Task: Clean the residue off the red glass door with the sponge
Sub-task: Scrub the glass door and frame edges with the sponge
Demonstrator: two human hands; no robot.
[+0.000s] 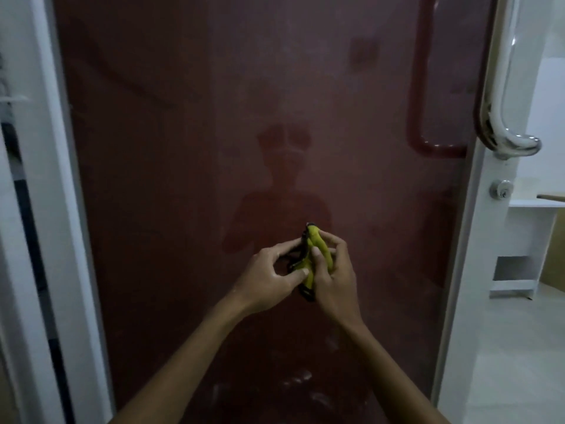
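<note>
The red glass door (189,154) fills the middle of the head view, hazy, with pale smears of residue (298,377) low down. In front of it, at centre, both my hands hold a yellow sponge (316,244) with a dark scouring side, folded lengthwise. My left hand (269,280) pinches its dark edge between thumb and fingers. My right hand (333,270) wraps its fingers round the yellow side. The sponge is a little off the glass; contact cannot be told.
A white door frame (467,240) borders the glass on the right, carrying a curved chrome handle (504,130) and a round lock (501,188). Another white frame (64,209) stands at the left. A white shelf unit (526,240) stands beyond, at the right.
</note>
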